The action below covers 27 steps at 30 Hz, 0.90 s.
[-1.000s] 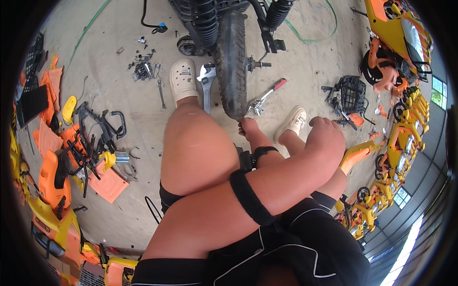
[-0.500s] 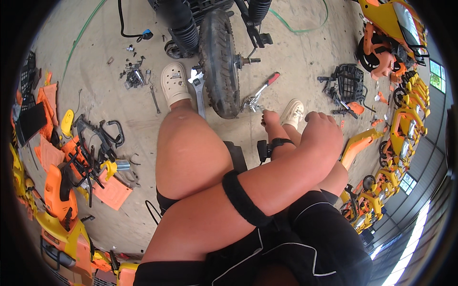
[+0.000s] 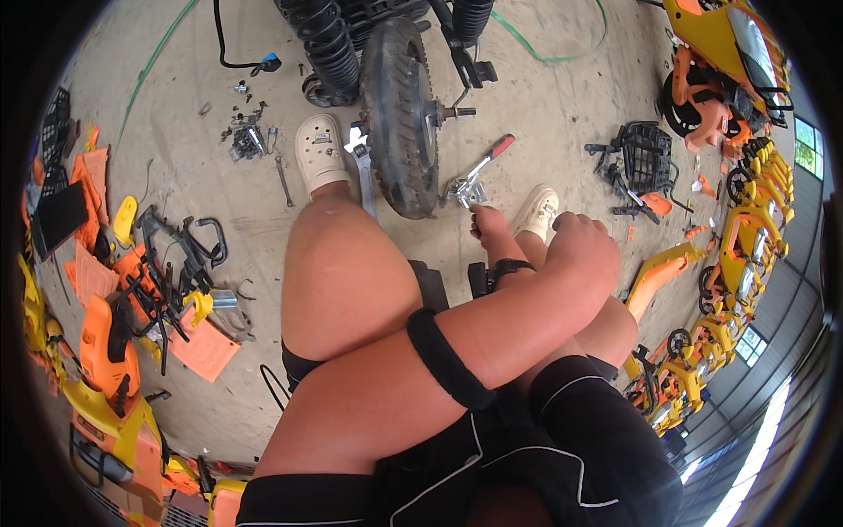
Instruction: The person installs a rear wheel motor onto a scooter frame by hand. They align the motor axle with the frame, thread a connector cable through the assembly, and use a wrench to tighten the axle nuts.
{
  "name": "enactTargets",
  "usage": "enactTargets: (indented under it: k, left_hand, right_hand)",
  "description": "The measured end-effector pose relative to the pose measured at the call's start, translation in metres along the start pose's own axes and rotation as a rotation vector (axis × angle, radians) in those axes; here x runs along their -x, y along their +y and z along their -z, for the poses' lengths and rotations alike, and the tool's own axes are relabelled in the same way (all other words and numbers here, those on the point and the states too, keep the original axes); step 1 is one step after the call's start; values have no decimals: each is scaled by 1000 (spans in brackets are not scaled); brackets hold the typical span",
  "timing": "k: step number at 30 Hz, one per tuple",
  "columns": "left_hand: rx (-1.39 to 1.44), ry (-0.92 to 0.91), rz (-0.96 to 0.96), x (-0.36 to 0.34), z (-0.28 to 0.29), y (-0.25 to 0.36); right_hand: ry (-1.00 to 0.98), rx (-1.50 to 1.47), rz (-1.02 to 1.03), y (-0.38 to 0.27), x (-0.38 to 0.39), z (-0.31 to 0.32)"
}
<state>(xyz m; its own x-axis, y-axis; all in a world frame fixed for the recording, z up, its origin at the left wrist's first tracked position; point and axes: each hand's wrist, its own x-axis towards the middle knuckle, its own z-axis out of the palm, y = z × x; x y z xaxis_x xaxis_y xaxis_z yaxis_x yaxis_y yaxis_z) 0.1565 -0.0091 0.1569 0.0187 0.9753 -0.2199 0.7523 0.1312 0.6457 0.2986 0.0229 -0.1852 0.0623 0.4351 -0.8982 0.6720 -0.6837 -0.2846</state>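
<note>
My left arm, with a black band round it, crosses in front of me toward the right. Its hand (image 3: 584, 250) is bent over near my right knee, knuckles up and fingers curled out of sight. Below it my right hand (image 3: 493, 230), with a strapped black device at the wrist, is closed beside a cluster of small metal parts (image 3: 465, 191). What either hand holds, if anything, is hidden. A red-handled tool (image 3: 499, 147) lies against those parts. In front of me stands a knobby tyre (image 3: 399, 123), its axle jutting right. An adjustable wrench (image 3: 363, 171) lies left of the tyre.
Bolts and small hardware (image 3: 248, 136) lie on the concrete at left, beyond a slim metal tool (image 3: 284, 182). Orange panels (image 3: 206, 347) and a black frame (image 3: 158, 237) crowd the left side. A black basket (image 3: 645, 156) lies at right, before a row of yellow scooters (image 3: 746, 233).
My right hand has moved slightly forward and left, closer to the metal parts. My left hand has shifted a little to the left. The tools and wheel stay where they were.
</note>
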Motion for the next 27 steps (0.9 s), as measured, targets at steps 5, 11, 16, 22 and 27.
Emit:
enactTargets:
  k: [5, 11, 16, 22, 27]
  left_hand:
    - [13, -3, -42, -4, -8, 1]
    - [48, -11, -54, -2, -4, 0]
    - [87, -3, -39, 1, 2, -5]
    - [154, 73, -35, 5, 9, -6]
    - [170, 82, -34, 4, 7, -5]
  right_hand:
    - [-132, -55, -124, 17, 12, -25]
    - [-131, -64, -119, 23, 16, -42]
    - [-273, -330, 39, -21, 19, -37]
    - [-247, -504, 472, -100, 32, -29]
    - [-166, -295, 690, -161, 44, -30]
